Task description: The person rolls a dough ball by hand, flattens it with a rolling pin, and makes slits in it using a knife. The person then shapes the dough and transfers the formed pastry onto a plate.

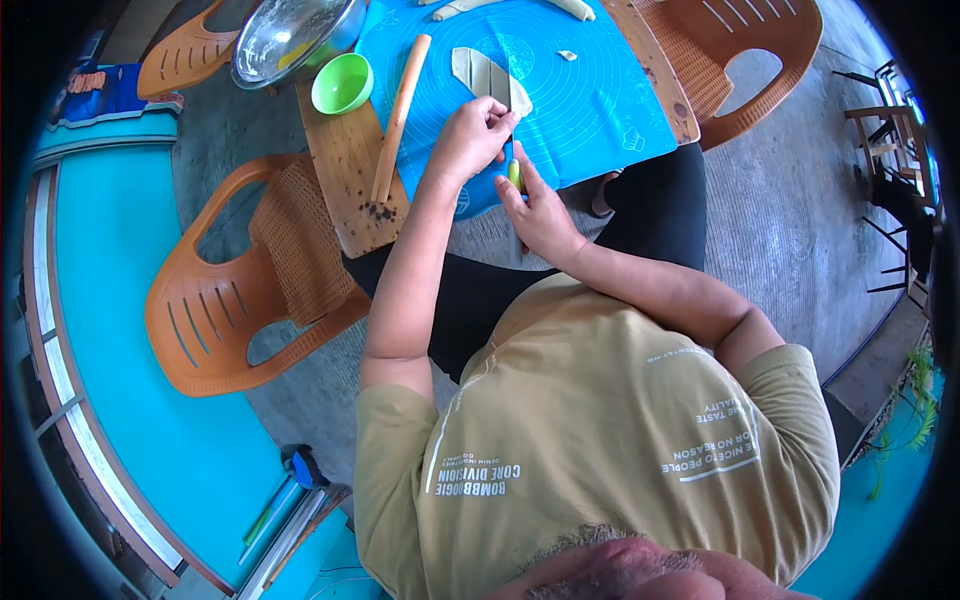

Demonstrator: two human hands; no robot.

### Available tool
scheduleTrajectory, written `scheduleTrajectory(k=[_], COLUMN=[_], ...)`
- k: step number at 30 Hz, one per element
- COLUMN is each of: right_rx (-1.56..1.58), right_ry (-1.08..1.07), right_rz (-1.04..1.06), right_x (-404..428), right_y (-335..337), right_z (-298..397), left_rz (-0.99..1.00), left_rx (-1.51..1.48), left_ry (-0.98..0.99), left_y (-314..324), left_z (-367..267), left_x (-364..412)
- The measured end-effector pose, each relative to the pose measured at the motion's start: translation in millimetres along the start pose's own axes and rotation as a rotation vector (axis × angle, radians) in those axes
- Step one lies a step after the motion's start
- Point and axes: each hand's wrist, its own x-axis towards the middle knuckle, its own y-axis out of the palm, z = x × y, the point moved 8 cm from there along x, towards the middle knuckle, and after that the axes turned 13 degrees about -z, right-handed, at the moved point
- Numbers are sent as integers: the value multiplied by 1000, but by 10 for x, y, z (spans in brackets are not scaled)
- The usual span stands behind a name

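A flat piece of dough (474, 71) lies on the blue silicone baking mat (600, 120), with straight cut lines across it. A knife (514, 174) with a yellow-green handle points away from me, its blade over the dough's right part. My left hand (471, 136) has its thumb and fingers closed about the blade at the dough's near edge. At the table's near edge, my right hand (544, 214) holds the handle between thumb and fingers. My fingers partly hide the blade and the near dough.
A wooden rolling pin (403, 112) lies left of the dough, beside a green bowl (343, 84). Behind is a metal mixing bowl (300, 41). Rolled dough pieces (559, 6) lie at the far edge, a dough scrap (568, 55) to the right. An orange chair (247, 285) stands left.
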Motion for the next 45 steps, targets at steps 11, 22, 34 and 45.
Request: scheduleTrajectory(k=[11,22,34,45], right_rx=[-23,-3,194,241], right_ry=[-54,-121,-57,-106], right_rz=[-34,-71,22,-19], right_x=[24,72,109,133], right_y=[-27,-96,-44,-154], right_z=[-35,-66,-114,111], left_rz=[-95,-217,-191,-293], left_rx=[-33,-68,-43,59], left_ry=[52,-56,-24,32], left_y=[5,-491,-416,-586], left_z=[13,264,244,322], left_x=[-106,-248,-302,-145])
